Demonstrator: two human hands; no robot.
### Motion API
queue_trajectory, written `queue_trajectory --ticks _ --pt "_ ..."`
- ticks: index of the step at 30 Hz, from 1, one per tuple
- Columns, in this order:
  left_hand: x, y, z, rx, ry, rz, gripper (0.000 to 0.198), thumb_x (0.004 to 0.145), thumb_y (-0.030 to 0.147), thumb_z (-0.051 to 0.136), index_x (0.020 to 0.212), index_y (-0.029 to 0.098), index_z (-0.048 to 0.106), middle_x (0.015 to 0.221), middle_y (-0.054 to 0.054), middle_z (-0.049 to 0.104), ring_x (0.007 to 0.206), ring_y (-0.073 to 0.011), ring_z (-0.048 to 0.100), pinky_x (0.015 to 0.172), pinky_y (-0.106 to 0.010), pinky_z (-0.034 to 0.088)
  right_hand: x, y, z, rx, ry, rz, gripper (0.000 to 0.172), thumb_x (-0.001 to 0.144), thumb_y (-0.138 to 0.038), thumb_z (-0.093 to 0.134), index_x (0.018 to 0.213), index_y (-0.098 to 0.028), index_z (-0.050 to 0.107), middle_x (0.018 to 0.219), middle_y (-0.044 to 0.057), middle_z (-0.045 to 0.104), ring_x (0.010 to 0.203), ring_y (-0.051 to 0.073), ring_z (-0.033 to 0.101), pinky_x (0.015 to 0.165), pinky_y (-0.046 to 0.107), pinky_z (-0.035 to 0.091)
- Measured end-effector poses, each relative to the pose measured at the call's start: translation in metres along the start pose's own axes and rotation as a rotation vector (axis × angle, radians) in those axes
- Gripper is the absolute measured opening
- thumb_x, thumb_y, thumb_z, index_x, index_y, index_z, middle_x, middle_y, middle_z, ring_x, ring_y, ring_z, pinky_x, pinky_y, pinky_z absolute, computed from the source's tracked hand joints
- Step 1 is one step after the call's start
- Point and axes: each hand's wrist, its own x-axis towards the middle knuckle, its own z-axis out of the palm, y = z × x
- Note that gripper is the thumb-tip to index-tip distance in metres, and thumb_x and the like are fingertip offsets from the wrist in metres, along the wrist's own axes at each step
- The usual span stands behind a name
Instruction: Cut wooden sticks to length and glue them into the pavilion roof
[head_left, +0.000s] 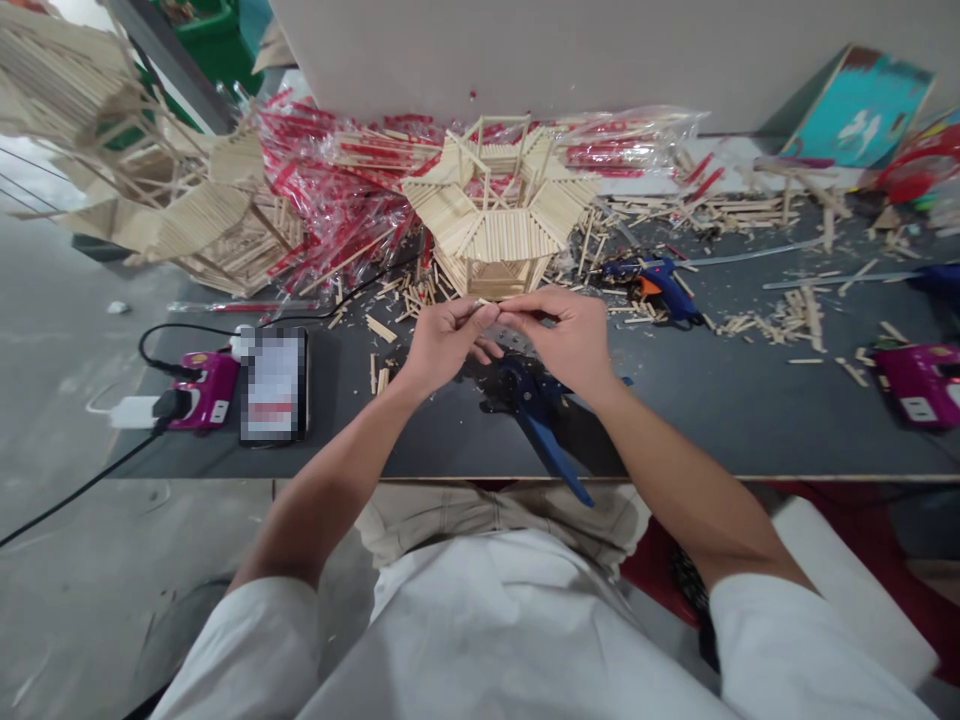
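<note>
My left hand (448, 342) and my right hand (564, 335) meet fingertip to fingertip above the table. Both are pinched closed around a small pale wooden stick (486, 302), mostly hidden by the fingers. Directly beyond them stands a many-sided model building (514, 235) made of thin wooden sticks, with sloping roof panels around an open centre. Below my hands lies a blue-handled cutter (544, 425), its grip reaching over the table's front edge. A blue glue gun (671, 288) rests to the right of the model.
A larger stick structure (187, 210) stands at the left beside red-and-clear plastic wrappers (330, 190). A phone (274, 385) lies near a purple power strip (206, 392) with cords. Stick offcuts (780, 320) litter the table (712, 420). Another purple power strip (915, 385) sits far right.
</note>
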Motion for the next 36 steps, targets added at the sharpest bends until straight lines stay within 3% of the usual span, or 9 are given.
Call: queue_trajectory --ticks 15,36 --pt "-0.0010 0.0019 0.0021 0.019 0.018 -0.011 0.055 0.096 0.068 0.074 0.100 0.014 0.077 0.105 -0.013 0.085 0.065 -0.0158 0.080 0.053 -0.021 0.064 0.0012 -0.0014 -0.0003 0.007 -0.020 0.000 0.007 0.094 -0.027 0.083 0.096 -0.029 0.089 0.091 0.002 0.084 0.083 0.021 0.076 0.078 0.036 0.058" --pt "0.0001 -0.0009 0.0013 0.042 0.031 0.002 0.053 0.098 0.068 0.072 0.101 0.015 0.079 0.092 -0.010 0.082 0.064 -0.0159 0.080 0.053 -0.020 0.063 0.0011 0.0023 0.0012 0.021 -0.040 0.014 0.011 0.095 -0.038 0.084 0.094 -0.028 0.088 0.089 0.003 0.083 0.077 0.019 0.072 0.074 0.036 0.055"
